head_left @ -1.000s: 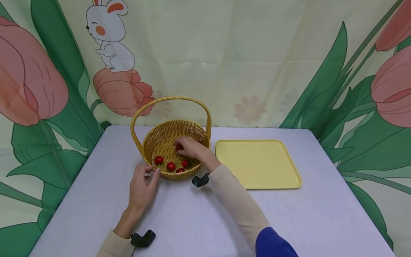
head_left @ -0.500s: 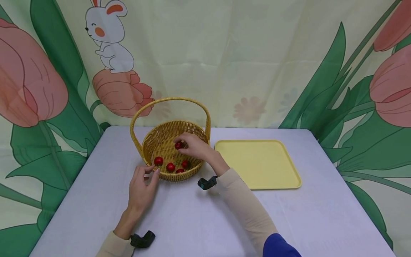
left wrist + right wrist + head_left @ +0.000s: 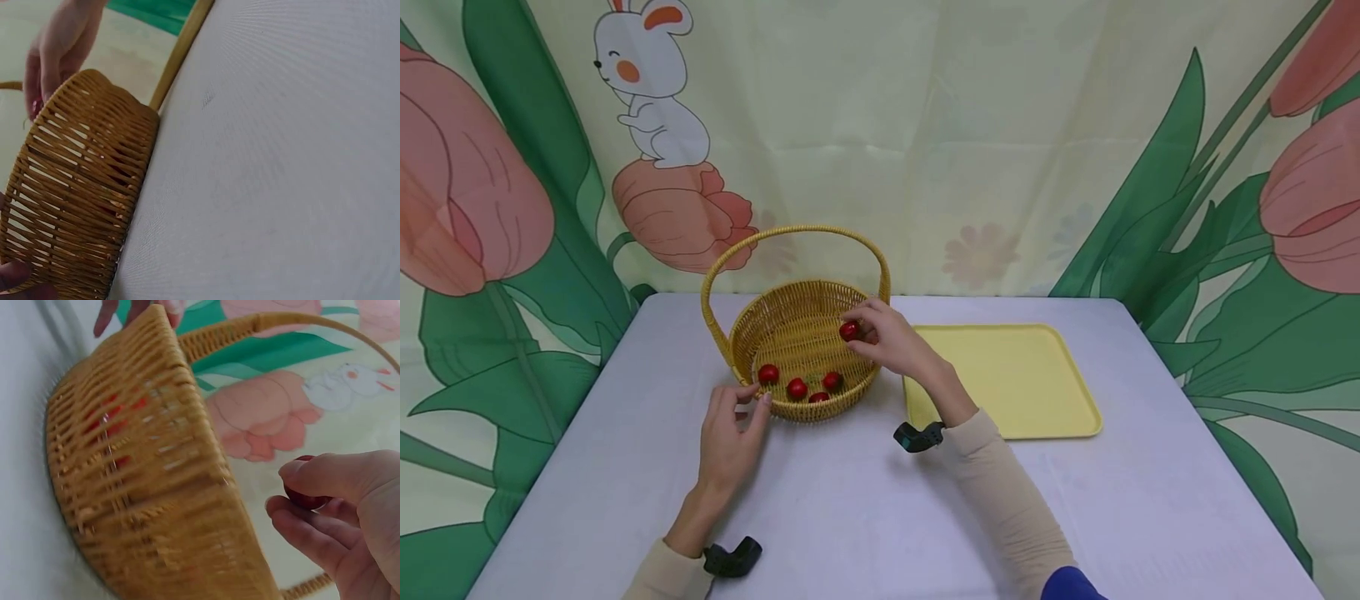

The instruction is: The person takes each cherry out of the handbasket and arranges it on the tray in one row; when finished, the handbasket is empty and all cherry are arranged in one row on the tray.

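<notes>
In the head view my right hand [image 3: 891, 337] pinches a dark red cherry [image 3: 850, 331] between thumb and fingers, over the right side of the wicker basket [image 3: 786, 312]. The right wrist view shows this cherry [image 3: 304, 494] above the level of the rim, and the left wrist view shows a thin stem under it. Several more cherries [image 3: 797, 388] lie on the basket floor towards the front. At the front left rim my left hand [image 3: 730, 442] grips the edge with thumb and fingertips.
A yellow rectangular tray [image 3: 1007, 379] lies right of the basket, partly behind my right forearm. The basket's tall arched handle [image 3: 805, 228] rises over its bowl. A white cloth [image 3: 835, 517] covers the table, and a printed curtain [image 3: 1000, 150] hangs behind.
My right hand has lifted the cherry off the basket floor and carried it right, to the right rim. The left hand has stayed at the front left rim.
</notes>
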The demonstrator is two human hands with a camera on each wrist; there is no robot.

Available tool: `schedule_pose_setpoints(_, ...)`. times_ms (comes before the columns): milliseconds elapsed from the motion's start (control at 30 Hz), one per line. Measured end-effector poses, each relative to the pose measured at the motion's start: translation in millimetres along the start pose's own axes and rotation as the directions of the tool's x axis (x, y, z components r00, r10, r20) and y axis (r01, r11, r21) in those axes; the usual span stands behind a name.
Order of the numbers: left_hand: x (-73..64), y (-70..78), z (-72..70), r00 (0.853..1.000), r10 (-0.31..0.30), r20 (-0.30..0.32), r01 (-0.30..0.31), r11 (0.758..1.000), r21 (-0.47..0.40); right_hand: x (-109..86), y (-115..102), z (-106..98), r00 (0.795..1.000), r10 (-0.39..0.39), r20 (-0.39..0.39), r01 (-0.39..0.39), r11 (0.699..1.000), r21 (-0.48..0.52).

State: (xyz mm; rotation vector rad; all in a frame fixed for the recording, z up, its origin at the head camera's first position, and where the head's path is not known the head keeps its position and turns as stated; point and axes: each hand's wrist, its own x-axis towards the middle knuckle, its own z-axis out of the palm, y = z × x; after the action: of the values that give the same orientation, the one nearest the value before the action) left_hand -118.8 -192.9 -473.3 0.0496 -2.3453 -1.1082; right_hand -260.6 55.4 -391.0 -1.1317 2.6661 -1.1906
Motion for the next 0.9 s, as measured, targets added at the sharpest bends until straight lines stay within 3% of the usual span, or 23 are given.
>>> schedule_pose_setpoints(233,0.6,2.3,0.3,0.999,-0.04,0.008,0.04,0.999,-0.014,-29.6,13.7,-20.5,0.992,0.025,-0.124,-0.017,0.998,0.066)
schedule_pose_setpoints(433,0.3,3.6,-1.1,0.996,-0.078,0.031,0.079,0.997,-0.019,-50.2,30.2,-30.9,0.973,0.113,-0.203,-0.11,0.994,0.026)
schedule_pose_setpoints(733,-0.4,3.3,-1.1,0.994,-0.099,0.05,0.1,0.995,-0.019,-70.6,66.2,-32.3,0.912,0.345,-0.221,-0.343,0.938,0.049)
schedule_pose_setpoints(900,-0.7,1.5,-0.6,0.994,-0.093,0.05,0.095,0.995,-0.035,-74.8,80.4,-32.0,0.876,0.434,-0.208,-0.438,0.899,0.03)
